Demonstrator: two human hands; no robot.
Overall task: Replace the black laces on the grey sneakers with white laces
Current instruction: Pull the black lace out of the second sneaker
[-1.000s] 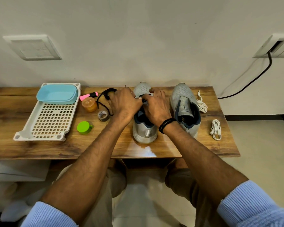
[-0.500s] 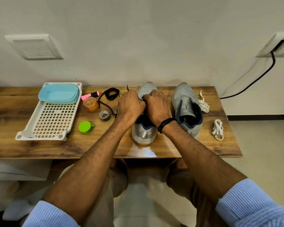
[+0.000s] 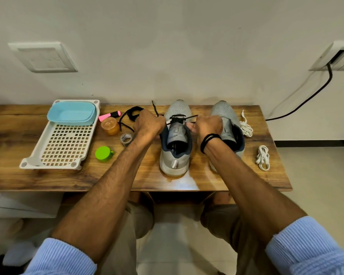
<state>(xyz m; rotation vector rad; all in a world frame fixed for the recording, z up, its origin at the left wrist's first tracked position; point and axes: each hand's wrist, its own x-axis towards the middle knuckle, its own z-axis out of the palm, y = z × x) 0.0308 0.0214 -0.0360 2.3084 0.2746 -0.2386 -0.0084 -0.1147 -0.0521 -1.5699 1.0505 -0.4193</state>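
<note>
Two grey sneakers stand toes to the wall on the wooden table point(image 3: 48, 179). The left sneaker point(image 3: 176, 147) still carries a black lace point(image 3: 180, 118) across its lowest eyelets. My left hand point(image 3: 149, 126) is fisted on one end of that lace at the shoe's left side. My right hand point(image 3: 208, 125) grips the other end on the right, so the lace stretches taut between them. The right sneaker point(image 3: 225, 116) has no lace and is partly hidden by my right wrist. A removed black lace point(image 3: 130, 114) lies loose behind my left hand. Two white laces rest at the right: one loose point(image 3: 246, 127), one bundled point(image 3: 263, 157).
A white perforated tray point(image 3: 66, 143) holds a light blue container point(image 3: 72, 113) at the left. A pink highlighter point(image 3: 109, 115), an orange jar point(image 3: 110, 126), a tape roll point(image 3: 126, 138) and a green cap point(image 3: 103, 154) sit between tray and shoes. A black cable point(image 3: 306, 96) runs along the wall.
My hands have moved apart from the middle of the left sneaker, pulling the black lace out sideways. The shoe's tongue and opening, covered before, now show.
</note>
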